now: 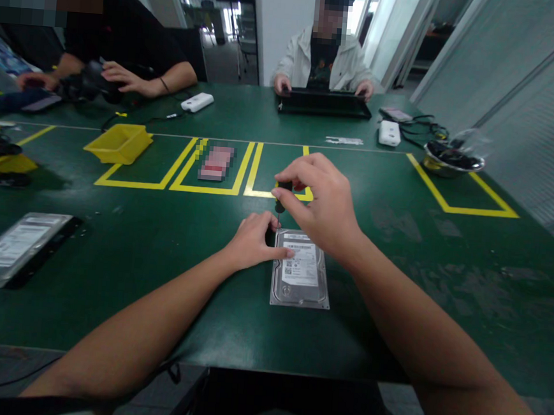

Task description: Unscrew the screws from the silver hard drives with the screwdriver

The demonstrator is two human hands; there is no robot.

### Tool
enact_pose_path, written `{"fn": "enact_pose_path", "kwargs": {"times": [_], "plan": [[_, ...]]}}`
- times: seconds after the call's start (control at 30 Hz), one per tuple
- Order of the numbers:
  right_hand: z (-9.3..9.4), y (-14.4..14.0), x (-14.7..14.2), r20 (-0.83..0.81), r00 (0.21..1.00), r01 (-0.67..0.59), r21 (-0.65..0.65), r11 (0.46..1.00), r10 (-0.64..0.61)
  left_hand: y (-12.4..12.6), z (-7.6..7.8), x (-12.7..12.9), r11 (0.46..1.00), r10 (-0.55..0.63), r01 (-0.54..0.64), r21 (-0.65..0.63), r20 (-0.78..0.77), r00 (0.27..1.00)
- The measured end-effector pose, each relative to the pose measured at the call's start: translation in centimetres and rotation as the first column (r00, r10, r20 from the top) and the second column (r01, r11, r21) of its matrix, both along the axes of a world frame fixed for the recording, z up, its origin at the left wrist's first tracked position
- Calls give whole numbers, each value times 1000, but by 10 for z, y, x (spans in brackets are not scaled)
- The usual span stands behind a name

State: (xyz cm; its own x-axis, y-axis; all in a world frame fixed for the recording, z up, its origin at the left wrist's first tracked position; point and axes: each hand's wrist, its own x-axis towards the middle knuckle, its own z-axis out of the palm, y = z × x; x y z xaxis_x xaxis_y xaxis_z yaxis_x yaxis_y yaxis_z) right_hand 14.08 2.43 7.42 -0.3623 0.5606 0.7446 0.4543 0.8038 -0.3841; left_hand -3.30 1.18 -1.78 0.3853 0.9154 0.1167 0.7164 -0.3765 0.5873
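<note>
Head view: hard drive (301, 270) lies flat, label up, on the green table (158, 249), near the front edge, dead centre. Left hand (253, 239) rests on its far left corner, fingers pressed flat on the lid, pinning it, not gripping. Right hand (323, 201) is closed around a small screwdriver (281, 203), held upright by its black handle, tip down at that same far left corner.

Handling, my read: drive looks stiff, dense, fairly heavy for its size; smooth metal lid likely slips on the mat. Best held by the side edges or pressed down on the lid. Drops would hurt it.

Looks: silver metal case, rectangular, white label with barcodes over the far half.

Around: second drive (17, 248) at far left, yellow bin (119, 142), yellow tape boxes, metal bowl (453, 160) at right. Two other people sit across the table, own hands busy.
</note>
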Motion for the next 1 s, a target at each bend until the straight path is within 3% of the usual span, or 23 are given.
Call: {"fn": "enact_pose_path", "kwargs": {"times": [0.7, 1.0], "plan": [[4, -4, 2, 49, 999, 0, 19, 1000, -1, -3, -5, -1, 998, -19, 16, 59, 48, 999], [4, -2, 3, 56, 998, -5, -14, 1000, 5, -3, -6, 0, 997, -29, 34, 67, -83, 996]]}}
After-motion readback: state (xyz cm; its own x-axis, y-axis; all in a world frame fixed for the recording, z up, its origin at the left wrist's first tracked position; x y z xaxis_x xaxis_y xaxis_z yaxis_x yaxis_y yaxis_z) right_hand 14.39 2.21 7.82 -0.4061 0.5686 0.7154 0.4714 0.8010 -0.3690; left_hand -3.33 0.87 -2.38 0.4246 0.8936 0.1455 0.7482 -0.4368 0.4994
